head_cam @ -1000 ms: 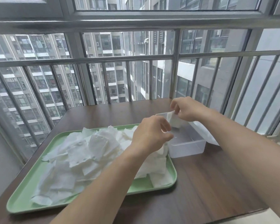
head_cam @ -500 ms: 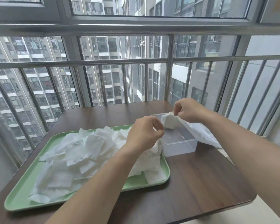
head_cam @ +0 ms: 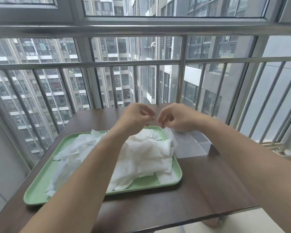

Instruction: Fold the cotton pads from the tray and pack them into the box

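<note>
Green tray (head_cam: 39,197) sits on the near-left of the dark wood table (head_cam: 208,190), heaped with loose white cotton pads (head_cam: 146,153). The clear plastic box (head_cam: 203,143) stands just beside the tray's far-right corner.

Head view (the only one we have). Both hands are raised above the tray's far edge, close together but not touching.
- Left hand (head_cam: 136,116): fingers curled, tips drawn into a narrow pinch.
- Right hand (head_cam: 175,117): likewise, with the fingertips pointing down near the box's left wall.
- Whether either pinch holds a pad we cannot tell; nothing white shows plainly between the fingers (the left tips are blurred).
- We cannot make out the box's contents through its clear walls.

Step in hand, by our judgement: between pads, either ending one cycle or starting the next fold. Most of the heap is unpacked, so we judge the task to be early. The next move calls for lifting a single sheet off the heap without dragging its neighbours. It then needs folding edge to edge and laying flat inside the box.

Against half a second ago: the right hand then held a white pad over the box's far-left corner, and that pad no longer shows in it. The left hand was nearer, over the tray's right side; both hands now sit farther off and closer to each other.
</note>
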`<state>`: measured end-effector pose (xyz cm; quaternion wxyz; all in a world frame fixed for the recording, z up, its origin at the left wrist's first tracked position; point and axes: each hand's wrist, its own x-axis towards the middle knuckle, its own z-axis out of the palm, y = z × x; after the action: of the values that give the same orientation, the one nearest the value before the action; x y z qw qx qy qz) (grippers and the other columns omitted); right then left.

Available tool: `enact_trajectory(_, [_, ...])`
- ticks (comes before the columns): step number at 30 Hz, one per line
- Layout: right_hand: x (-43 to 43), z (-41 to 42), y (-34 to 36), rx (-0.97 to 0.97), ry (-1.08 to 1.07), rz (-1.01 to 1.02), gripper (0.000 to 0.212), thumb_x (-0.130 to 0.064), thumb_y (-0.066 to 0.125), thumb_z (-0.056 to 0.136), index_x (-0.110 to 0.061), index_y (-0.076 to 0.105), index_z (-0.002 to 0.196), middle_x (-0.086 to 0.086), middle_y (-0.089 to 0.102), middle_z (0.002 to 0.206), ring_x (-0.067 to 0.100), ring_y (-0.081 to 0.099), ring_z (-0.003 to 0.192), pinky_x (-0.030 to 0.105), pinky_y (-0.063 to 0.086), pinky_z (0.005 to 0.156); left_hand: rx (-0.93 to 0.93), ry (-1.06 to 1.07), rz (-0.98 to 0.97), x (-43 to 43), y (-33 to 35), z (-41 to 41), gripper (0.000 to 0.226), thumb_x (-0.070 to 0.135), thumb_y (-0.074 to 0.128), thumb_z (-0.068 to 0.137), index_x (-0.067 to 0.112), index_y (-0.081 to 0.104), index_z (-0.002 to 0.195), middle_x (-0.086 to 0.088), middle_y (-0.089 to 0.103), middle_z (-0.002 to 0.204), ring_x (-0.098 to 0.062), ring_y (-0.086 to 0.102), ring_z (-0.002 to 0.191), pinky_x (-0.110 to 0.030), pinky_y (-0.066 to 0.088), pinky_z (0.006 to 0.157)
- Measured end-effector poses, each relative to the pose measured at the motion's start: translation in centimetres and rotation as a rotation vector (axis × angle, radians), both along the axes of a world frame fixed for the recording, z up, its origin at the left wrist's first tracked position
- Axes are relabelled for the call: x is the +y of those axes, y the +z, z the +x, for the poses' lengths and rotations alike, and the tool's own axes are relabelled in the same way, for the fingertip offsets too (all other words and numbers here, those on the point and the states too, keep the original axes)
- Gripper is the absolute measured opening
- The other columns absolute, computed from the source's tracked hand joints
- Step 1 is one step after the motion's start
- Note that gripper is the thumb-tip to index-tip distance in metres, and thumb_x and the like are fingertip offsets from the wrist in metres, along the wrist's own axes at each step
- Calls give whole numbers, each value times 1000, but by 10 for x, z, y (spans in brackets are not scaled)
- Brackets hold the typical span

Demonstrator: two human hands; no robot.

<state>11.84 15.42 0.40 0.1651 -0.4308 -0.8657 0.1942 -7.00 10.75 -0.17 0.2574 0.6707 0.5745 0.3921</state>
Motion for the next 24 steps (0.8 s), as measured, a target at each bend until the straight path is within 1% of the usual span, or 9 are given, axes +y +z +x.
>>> enact_trajectory(3, [-7, -16, -3, -67, 40, 16, 18, -11, 69, 91, -24, 75, 103, -14, 74, 89, -1, 67, 82, 13, 48, 72, 1, 56, 14, -6, 2, -25, 12, 9, 69, 92, 21, 72, 90, -1, 77, 89, -21, 73, 83, -37, 58, 74])
enact_trajectory(6, [-14, -32, -7, -132, 9, 87, 16, -18, 66, 94, -26, 73, 106, -16, 69, 93, 0, 61, 82, 8, 41, 62, 23, 115, 21, -11, -1, -49, 15, 9, 73, 89, 24, 73, 86, 1, 77, 81, -17, 70, 72, -35, 57, 70])
enact_trajectory(10, [-19, -60, -13, -94, -24, 109, 21, -32, 69, 90, -25, 74, 109, -12, 67, 95, 7, 62, 87, 25, 50, 78, 39, 192, 34, -20, -2, -73, 14, 14, 75, 87, 28, 74, 83, 1, 76, 85, -16, 70, 74, -34, 59, 70])
enact_trajectory(12, [-19, -73, -17, -167, -54, 98, 29, -45, 73, 83, -25, 73, 105, -10, 68, 97, 12, 63, 90, 33, 54, 81, 47, 213, 35, -27, -2, -81, 10, 13, 73, 89, 24, 74, 87, 0, 74, 89, -17, 71, 82, -37, 61, 74])
enact_trajectory(14, [-18, -84, -24, -246, -66, 86, 26, -50, 75, 78, -25, 71, 86, -7, 67, 83, 17, 61, 81, 31, 51, 71, 35, 211, 39, -33, -3, -87, 11, 11, 73, 89, 22, 74, 86, -2, 74, 89, -20, 72, 85, -41, 61, 81])
enact_trajectory(16, [-18, -92, -30, -266, -79, 79, 28, -43, 71, 83, -20, 65, 69, -5, 63, 69, 21, 58, 72, 28, 42, 59, 32, 206, 43, -38, -5, -91, 13, 11, 72, 88, 23, 73, 83, -3, 74, 89, -22, 72, 87, -43, 61, 83])
enact_trajectory(18, [-20, -94, -31, -266, -119, 106, 22, -33, 63, 90, -19, 64, 73, -3, 67, 77, 22, 61, 78, 26, 39, 55, 23, 208, 46, -40, -6, -93, 11, 12, 71, 89, 22, 73, 84, -4, 75, 87, -24, 73, 87, -42, 60, 83])
enact_trajectory(21, [-20, -92, -25, -157, -141, 126, 22, -28, 56, 94, -14, 67, 82, 2, 69, 85, 26, 63, 83, 32, 46, 64, -17, 214, 73, -41, -7, -95, 6, 16, 70, 89, 20, 74, 89, -2, 74, 85, -26, 72, 86, -37, 59, 80])
enact_trajectory(24, [-18, -85, -15, -27, -143, 144, 21, -27, 54, 98, -16, 65, 84, -1, 67, 89, 22, 60, 86, 31, 45, 73, -29, 207, 117, -39, -7, -95, 7, 19, 69, 91, 22, 74, 95, 2, 74, 91, -13, 69, 81, -15, 53, 67])
